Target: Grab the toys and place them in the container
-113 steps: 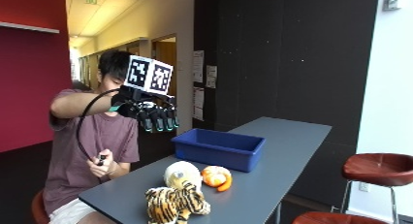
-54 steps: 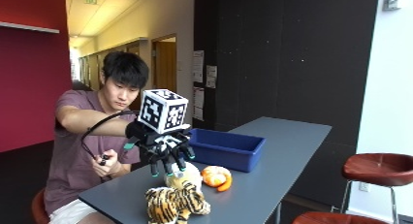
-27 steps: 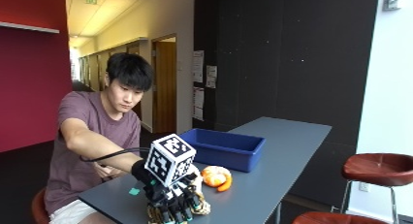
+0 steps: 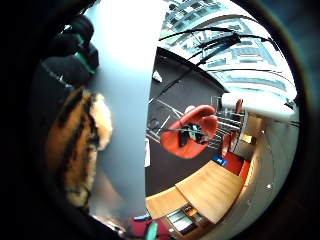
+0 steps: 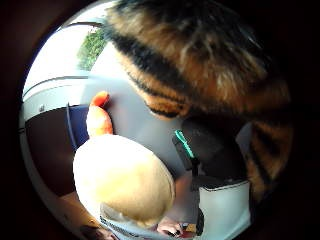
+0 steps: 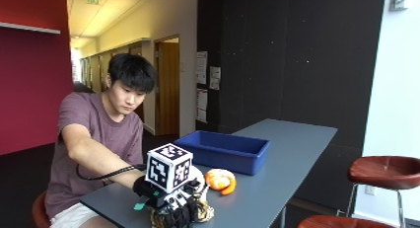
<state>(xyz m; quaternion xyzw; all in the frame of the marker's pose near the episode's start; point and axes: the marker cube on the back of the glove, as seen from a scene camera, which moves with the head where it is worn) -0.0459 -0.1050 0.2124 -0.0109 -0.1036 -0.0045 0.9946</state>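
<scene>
A striped plush tiger (image 6: pixel 202 213) lies at the near end of the grey table (image 6: pixel 282 159). My gloved right hand (image 6: pixel 172 212) sits on top of it, fingers curled down over its body. Tiger fur (image 5: pixel 200 55) fills the thumb side palm view, with a gloved finger (image 5: pixel 210 150) pressed against it. Orange-and-black fur (image 4: pixel 75 145) also lies close to the palm in the little finger side view. A cream round toy (image 5: pixel 125 180) rests just behind the tiger, largely hidden by the hand in the outside view. An orange toy (image 6: pixel 220 179) lies beside it. The blue container (image 6: pixel 226 150) stands farther back.
The table stretches away past the container toward the dark wall. Two red stools (image 6: pixel 387 170) stand off the table's right side. The person's bare left hand stays low by the lap, out of sight behind the table.
The gloved hand has come down from shoulder height above the container to the tiger at the table's near end and now rests on it. The toys have not moved.
</scene>
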